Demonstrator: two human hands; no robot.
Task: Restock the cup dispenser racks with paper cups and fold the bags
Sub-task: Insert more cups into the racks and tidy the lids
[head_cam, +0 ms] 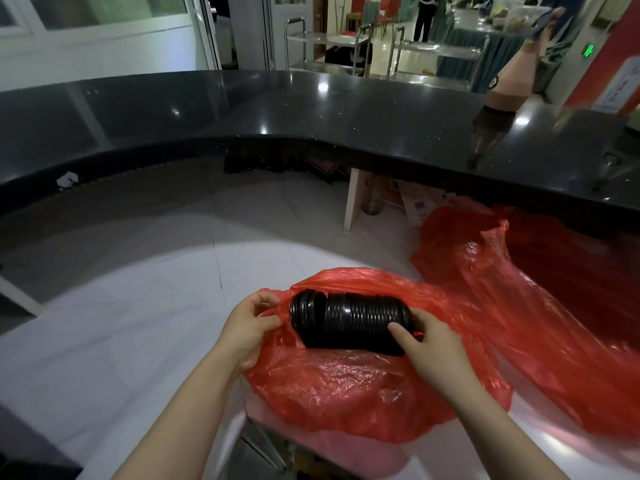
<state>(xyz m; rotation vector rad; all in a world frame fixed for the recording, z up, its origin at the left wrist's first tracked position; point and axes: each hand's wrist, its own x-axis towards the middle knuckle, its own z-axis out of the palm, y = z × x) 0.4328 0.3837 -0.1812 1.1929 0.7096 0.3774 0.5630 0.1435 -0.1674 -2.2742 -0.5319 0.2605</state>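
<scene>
I'm looking down over both arms at a pale lower worktop, with a curved black counter arching across above it. Left hand is at the mouth of a red plastic bag, fingers curled and pinching the thin red film at its left edge. Right hand is curled round the right end of a stack of black lids, thumb laid across the ribbed side, fingers wrapped behind. That stack lies on its side on top of the red bag, long axis running left to right between my two hands; at its left end a few pieces are tilted out of line. I call them lids, though from this angle they might be some other nested black plastic rounds, I can't be sure. The bag is crumpled flat under the stack and its near edge hangs past the front edge of the worktop. A second red bag sprawls to the right, bigger, looser, running back under the black counter's overhang. On the counter's far right there's a pinkish bottle-shaped object, upright. Beyond the counter I see steel trolleys and red chairs.
</scene>
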